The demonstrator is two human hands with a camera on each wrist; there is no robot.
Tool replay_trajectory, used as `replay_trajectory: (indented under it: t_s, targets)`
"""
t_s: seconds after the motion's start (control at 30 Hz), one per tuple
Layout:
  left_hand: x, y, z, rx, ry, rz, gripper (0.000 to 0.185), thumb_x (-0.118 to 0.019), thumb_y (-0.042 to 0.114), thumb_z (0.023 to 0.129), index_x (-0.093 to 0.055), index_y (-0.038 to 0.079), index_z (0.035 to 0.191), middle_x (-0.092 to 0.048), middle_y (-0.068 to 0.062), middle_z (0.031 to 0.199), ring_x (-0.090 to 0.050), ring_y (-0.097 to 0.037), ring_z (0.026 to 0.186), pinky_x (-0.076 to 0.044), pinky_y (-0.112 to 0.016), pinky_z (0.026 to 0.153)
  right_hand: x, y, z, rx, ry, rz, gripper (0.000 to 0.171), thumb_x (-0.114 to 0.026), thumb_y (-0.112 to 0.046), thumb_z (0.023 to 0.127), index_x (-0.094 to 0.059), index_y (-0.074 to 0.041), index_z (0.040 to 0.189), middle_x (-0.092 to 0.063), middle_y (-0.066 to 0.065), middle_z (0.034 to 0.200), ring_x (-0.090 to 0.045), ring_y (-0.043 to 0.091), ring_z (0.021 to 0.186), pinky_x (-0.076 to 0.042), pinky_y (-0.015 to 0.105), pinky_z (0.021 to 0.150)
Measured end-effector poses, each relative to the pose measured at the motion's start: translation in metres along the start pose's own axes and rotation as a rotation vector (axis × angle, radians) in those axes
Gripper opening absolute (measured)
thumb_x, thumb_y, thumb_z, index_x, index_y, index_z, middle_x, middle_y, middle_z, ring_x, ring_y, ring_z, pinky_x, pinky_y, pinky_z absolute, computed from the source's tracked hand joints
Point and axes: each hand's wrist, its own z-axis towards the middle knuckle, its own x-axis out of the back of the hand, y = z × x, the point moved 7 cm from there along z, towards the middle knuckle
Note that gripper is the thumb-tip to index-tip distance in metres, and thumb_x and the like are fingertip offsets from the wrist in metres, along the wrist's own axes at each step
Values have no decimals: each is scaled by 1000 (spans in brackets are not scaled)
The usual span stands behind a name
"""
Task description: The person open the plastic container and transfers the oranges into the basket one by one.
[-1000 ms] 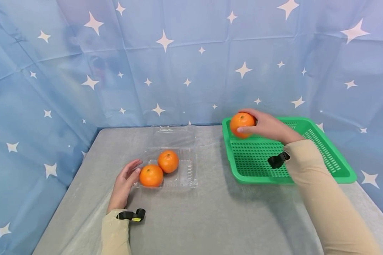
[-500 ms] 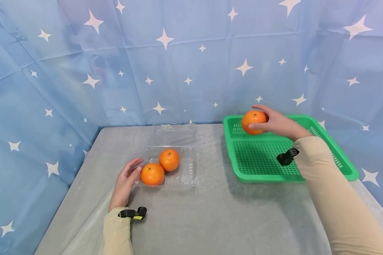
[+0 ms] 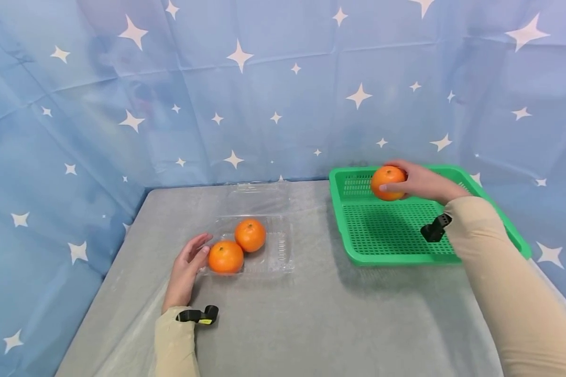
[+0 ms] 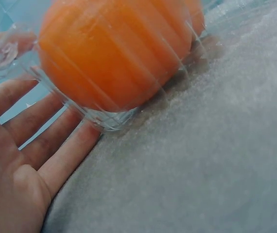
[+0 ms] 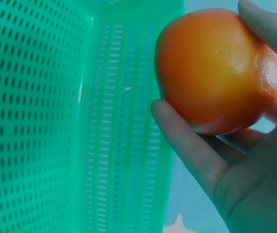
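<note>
My right hand grips an orange between thumb and fingers, over the back part of the green basket. In the right wrist view this orange overlaps the basket's slotted side wall. My left hand rests at the left side of a clear plastic clamshell box, its extended fingers against the outer wall. Inside the box lie two oranges side by side, a front one close to my thumb and a back one.
The box's clear lid lies folded back behind it. All stands on a grey cloth-covered table, with a blue star-patterned curtain behind and at the sides. Each wrist carries a small black camera.
My right hand has carried the orange rightward, from the basket's back left corner toward its middle, dipping slightly in the last half second. My left hand has stayed at the box.
</note>
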Motion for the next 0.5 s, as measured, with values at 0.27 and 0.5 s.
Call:
replay_trajectory:
  t_s: [0.27, 0.5]
  targets:
    - [0, -2, 1, 21, 15, 9, 47, -55, 44, 85, -44, 29, 128, -46, 11, 127, -43, -8, 113, -39, -37, 91, 4, 19, -3, -32, -7, 15, 73, -61, -44, 80, -27, -11, 136, -41, 14, 120, -48, 29, 99, -48, 37, 74]
    - [1, -2, 0, -4, 23, 1, 48, -55, 45, 84, -45, 28, 128, -47, 8, 127, -43, -11, 114, -40, -36, 90, 7, 32, -5, -62, -10, 24, 76, -60, -43, 82, -22, -7, 137, -38, 18, 123, -47, 31, 101, -48, 39, 75]
